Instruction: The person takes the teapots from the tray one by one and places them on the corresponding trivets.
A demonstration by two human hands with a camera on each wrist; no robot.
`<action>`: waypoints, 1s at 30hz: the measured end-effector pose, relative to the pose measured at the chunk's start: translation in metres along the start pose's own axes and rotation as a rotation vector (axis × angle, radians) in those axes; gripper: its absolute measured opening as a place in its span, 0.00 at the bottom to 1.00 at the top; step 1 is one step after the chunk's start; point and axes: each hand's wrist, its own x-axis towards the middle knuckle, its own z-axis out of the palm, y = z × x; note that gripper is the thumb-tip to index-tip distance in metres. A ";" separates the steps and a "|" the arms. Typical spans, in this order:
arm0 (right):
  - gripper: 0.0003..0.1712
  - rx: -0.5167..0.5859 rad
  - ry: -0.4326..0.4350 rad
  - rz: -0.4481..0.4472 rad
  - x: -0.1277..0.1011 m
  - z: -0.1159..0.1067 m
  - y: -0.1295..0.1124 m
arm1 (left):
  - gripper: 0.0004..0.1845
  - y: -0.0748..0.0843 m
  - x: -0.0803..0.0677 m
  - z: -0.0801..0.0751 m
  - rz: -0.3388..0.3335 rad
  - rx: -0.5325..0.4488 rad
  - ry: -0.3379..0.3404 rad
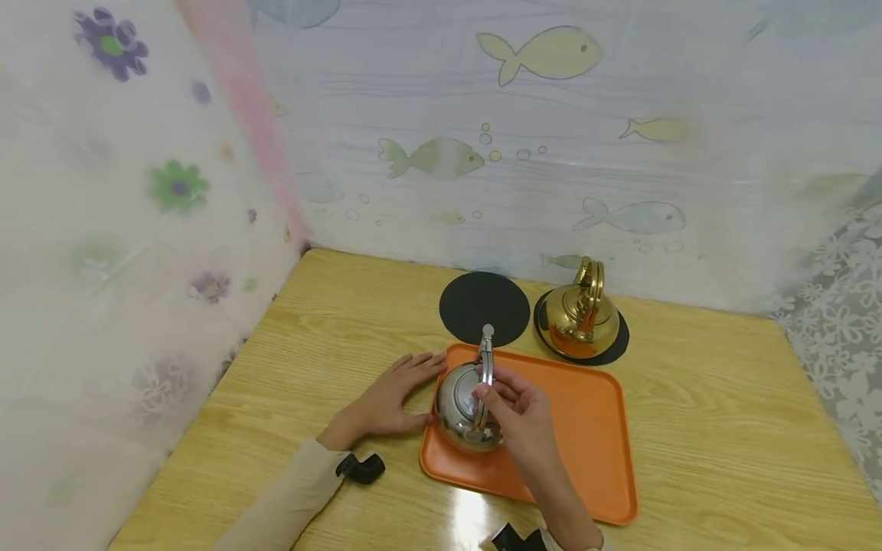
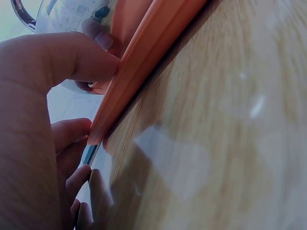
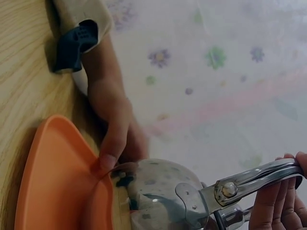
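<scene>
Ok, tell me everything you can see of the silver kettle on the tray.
The silver kettle is a rounded, shiny pot that looks like polished steel, with a metal bail handle riveted at the side. It stands upright at the left end of the orange tray. The right hand grips its handle; the left hand rests on the table against the tray's edge, its thumb touching the rim near the kettle.

Gold kettle [image 1: 581, 314] behind, table [image 1: 723, 428] right open

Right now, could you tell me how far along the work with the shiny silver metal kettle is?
Looks done: gold kettle sits on its black round mat. In hand: right hand grips the silver kettle on the orange tray; left hand steadies the rim. Possibly left: the second black mat is bare.
</scene>
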 end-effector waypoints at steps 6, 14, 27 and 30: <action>0.19 0.005 0.003 -0.028 -0.001 0.000 0.002 | 0.43 -0.001 -0.001 0.001 0.004 0.004 -0.005; 0.19 0.002 0.008 -0.126 -0.001 0.003 0.006 | 0.43 -0.002 -0.001 0.001 0.003 0.005 -0.001; 0.18 0.011 0.029 -0.100 -0.001 0.005 0.005 | 0.44 -0.001 0.000 0.001 0.007 -0.002 0.005; 0.18 0.000 0.028 -0.101 -0.001 0.005 0.004 | 0.43 -0.001 0.000 0.001 0.003 0.003 0.009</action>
